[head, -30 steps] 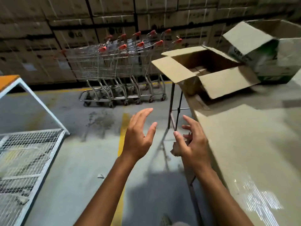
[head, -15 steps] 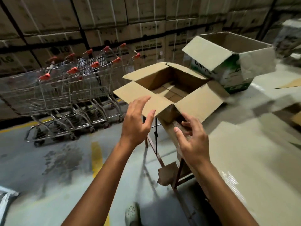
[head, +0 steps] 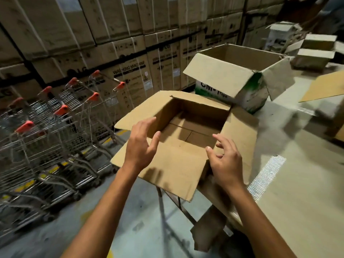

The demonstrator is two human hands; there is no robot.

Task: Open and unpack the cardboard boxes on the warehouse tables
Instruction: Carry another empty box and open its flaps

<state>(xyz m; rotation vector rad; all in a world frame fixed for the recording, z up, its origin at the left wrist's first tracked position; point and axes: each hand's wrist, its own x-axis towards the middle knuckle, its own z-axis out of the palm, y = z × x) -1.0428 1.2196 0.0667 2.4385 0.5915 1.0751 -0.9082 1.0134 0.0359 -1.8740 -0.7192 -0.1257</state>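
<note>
Hovering over the open cardboard box (head: 178, 164) at the desk (head: 297, 202) corner, your left hand (head: 141, 148) and right hand (head: 225, 161) are both spread, fingers relaxed, holding nothing.

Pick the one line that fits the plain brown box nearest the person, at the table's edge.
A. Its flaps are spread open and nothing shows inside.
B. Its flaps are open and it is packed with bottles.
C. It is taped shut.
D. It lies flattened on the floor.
A: the brown box sits on the table with its flaps folded outward, and only its bare cardboard floor shows inside.
</note>
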